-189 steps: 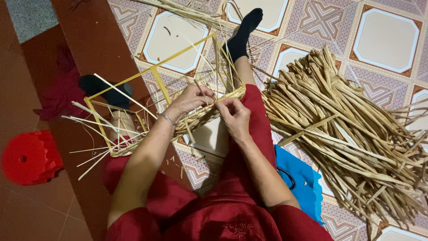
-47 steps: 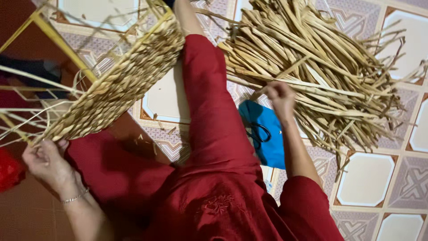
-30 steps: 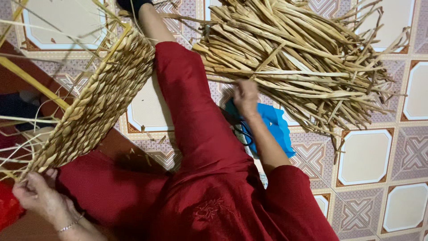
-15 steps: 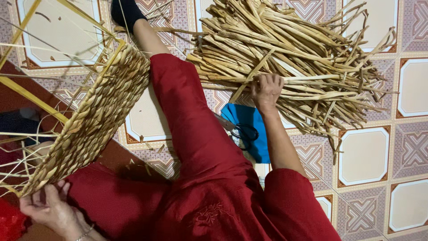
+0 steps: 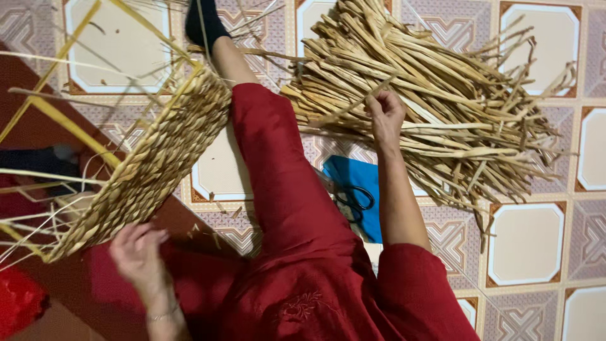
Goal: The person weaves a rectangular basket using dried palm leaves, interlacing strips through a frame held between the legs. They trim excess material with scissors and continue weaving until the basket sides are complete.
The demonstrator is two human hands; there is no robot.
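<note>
I sit on a tiled floor in red clothes, one leg stretched out. My right hand [image 5: 386, 115] reaches into a big pile of dried straw strands [image 5: 442, 107] and its fingers close on one or more strands. My left hand [image 5: 137, 252] sits under the near edge of a half-woven straw basket [image 5: 151, 167] on a yellow frame [image 5: 69, 123], touching its lower rim. Whether the left hand grips the basket is hard to tell.
A blue bag or cloth [image 5: 353, 189] with black scissors [image 5: 353, 202] lies by my right forearm. A red plastic object [image 5: 19, 303] shows at the bottom left. Loose stiff stakes [image 5: 38, 177] stick out of the basket to the left. A black-socked foot [image 5: 203, 25] lies near the top.
The view swung from the basket toward the straw pile. My right hand left the weaving, reached over the blue bag and into the strands. My left hand stayed at the basket's lower edge.
</note>
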